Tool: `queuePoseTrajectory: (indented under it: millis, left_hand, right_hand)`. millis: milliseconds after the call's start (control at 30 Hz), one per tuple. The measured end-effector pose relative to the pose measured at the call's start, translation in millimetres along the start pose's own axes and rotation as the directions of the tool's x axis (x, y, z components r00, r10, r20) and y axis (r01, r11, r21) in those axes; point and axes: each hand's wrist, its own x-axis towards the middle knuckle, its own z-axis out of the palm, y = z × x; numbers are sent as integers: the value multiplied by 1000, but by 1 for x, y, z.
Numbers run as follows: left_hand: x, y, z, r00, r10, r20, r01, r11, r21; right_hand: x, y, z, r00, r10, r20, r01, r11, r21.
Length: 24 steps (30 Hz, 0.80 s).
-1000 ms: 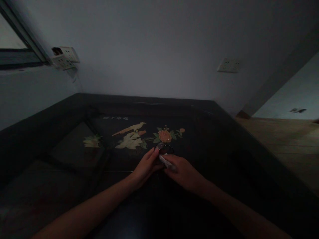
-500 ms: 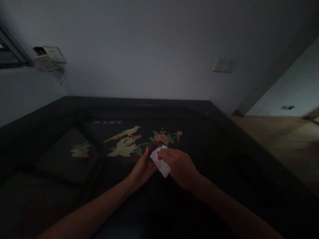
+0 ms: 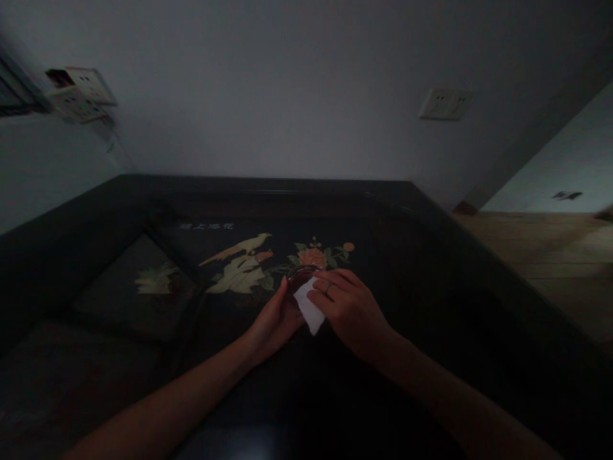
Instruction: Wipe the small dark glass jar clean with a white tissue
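Note:
A small dark round object with a shiny reddish-brown rim (image 3: 299,276) is held above the black table; its exact kind is too dim to make out. My left hand (image 3: 276,318) grips it from the left, thumb along its side. Pinched in the fingers of my right hand (image 3: 348,306) is a white tissue (image 3: 312,309), pressed against the near right part of the round object. The tissue hangs down between both hands and hides part of the object. A ring shows on a right finger.
The black tabletop (image 3: 402,255) bears an inlaid bird (image 3: 249,245) and flower (image 3: 312,257). A wall with sockets (image 3: 447,104) rises behind it. More sockets (image 3: 81,96) are at the left corner. Wooden floor (image 3: 541,246) lies to the right.
The right hand has turned and shifted slightly right on the tissue, so its ring now shows. The left hand keeps its hold. The camera view has tilted a little downward.

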Motion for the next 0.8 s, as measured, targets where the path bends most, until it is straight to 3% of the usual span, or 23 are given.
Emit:
queuePoseTrajectory:
  millis: [167,367,567,800]
  left_hand:
    - [-3,0,4,1000,-5,10,5,1000,-19]
    - [-12,4,13,999,-37,-30,38,999,16]
    - [-16,12,17,993,-76,-87,79,996,28]
    - [-19,19,27,975,-138,-173,141,990,5]
  right_hand:
    - [-1,-3,-3,984,1,180,7,999,-42]
    - [-4,-15,-4,960,93,263,-134,981,141]
    - [-4,-28,6,959,191,209,-242,935,258]
    - [-7,-30,22,984,172,55,-180,934,308]
